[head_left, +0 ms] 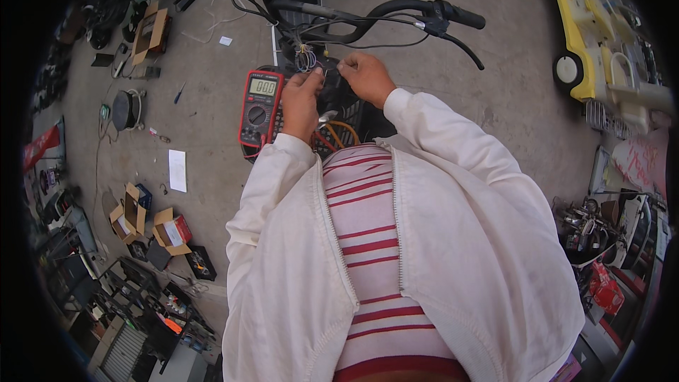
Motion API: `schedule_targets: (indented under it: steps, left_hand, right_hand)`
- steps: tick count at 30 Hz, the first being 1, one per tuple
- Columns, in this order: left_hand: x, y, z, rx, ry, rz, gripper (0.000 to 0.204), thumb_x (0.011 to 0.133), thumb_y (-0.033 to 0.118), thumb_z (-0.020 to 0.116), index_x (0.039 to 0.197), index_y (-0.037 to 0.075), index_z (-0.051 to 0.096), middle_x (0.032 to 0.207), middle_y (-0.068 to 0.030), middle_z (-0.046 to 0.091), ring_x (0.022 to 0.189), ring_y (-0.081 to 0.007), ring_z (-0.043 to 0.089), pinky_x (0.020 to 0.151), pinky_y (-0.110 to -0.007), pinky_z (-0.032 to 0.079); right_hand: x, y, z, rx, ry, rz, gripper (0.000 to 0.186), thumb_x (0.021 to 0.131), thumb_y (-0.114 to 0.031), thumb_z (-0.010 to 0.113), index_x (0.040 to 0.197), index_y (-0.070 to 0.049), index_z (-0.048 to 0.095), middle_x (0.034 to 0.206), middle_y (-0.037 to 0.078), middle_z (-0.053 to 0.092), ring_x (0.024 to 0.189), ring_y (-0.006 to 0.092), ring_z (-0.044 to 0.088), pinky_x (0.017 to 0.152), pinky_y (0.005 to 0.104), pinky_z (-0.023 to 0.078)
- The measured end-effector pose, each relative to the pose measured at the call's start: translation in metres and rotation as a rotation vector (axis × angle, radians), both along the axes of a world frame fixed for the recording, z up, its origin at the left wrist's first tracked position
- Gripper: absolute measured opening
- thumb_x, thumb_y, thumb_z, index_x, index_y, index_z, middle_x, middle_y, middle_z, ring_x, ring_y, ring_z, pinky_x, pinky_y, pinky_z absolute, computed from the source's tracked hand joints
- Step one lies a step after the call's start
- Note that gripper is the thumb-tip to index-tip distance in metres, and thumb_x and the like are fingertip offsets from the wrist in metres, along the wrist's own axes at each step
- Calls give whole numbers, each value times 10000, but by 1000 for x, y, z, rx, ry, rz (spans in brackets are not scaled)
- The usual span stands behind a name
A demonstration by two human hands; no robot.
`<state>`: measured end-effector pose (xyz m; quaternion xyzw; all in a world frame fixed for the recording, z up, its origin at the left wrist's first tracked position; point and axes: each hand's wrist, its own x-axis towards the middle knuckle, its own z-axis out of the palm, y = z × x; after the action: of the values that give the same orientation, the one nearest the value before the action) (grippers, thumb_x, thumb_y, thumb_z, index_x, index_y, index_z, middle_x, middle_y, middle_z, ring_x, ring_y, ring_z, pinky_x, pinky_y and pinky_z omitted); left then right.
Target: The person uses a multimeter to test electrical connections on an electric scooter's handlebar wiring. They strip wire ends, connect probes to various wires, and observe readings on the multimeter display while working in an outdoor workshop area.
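You wear one white jacket (pixel 453 240), open over a striped shirt (pixel 364 226). In front of it are your two hands. Your left hand (pixel 301 102) has thumb and finger pinched on the thin wires (pixel 305 59), which are at the middle of the handlebar. Your right hand (pixel 368 79) is just beside, its fingers drawn narrow; I cannot tell if a wire is between them. The wires make one loose, tangled bundle, with purple and pale strands; they are too fine to be counted. One red multimeter (pixel 259 110), with grey display and one round dial, is just to the left of your left hand. Beyond is one black handlebar (pixel 396 6) with two brake levers (pixel 465 51). Farther, on the floor (pixel 233 99), lie one screwdriver (pixel 180 93), two white papers (pixel 177 171) and at least three open cardboard boxes (pixel 143 37). At far right stands one yellow vehicle (pixel 574 18).
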<state>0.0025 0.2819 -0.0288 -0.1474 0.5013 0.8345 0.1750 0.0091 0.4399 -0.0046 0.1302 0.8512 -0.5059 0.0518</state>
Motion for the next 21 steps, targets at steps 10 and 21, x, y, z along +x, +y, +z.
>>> schedule_targets:
  steps: [10, 21]
  left_hand:
    - [-1, -3, -6, 6, -6, -23, 106, 918, 100, 551, 942, -1, 576, 857, -60, 616, 736, -103, 528, 711, -221, 441]
    - [-2, -4, -3, -7, 32, -52, 113, 947, 102, 495, 972, -4, 527, 886, -73, 605, 739, -111, 503, 737, -240, 431]
  right_hand:
    - [-12, -4, -10, 28, 117, 227, 260, 798, -210, 627, 985, -35, 671, 898, 168, 669, 828, 313, 643, 756, 365, 492]
    - [-32, 5, -5, -42, 44, 272, 206, 789, -190, 634, 902, -23, 678, 777, 129, 672, 685, 240, 646, 668, 354, 499]
